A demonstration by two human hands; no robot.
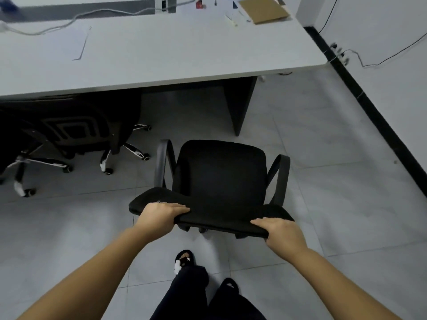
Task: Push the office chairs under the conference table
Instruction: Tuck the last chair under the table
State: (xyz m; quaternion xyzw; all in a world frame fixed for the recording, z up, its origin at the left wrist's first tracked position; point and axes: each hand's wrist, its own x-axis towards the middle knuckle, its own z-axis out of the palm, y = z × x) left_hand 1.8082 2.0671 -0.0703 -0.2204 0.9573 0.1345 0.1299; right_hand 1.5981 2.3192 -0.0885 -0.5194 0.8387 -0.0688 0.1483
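A black office chair (221, 174) with grey armrests stands on the tiled floor, facing the white conference table (161, 54), its seat short of the table's near edge. My left hand (159, 215) grips the left part of the chair's backrest top, fingers laid over it. My right hand (279, 232) grips the right part of the same backrest top. Further left, another black chair (69, 132) sits tucked under the table, its wheeled base showing.
A dark table leg panel (240, 105) stands ahead and right of the chair. A white wall with a black skirting (369, 112) runs along the right, with cables and a power strip (339, 51). Cardboard (263, 10) and a white cable lie on the tabletop. My feet (184, 262) are below the chair.
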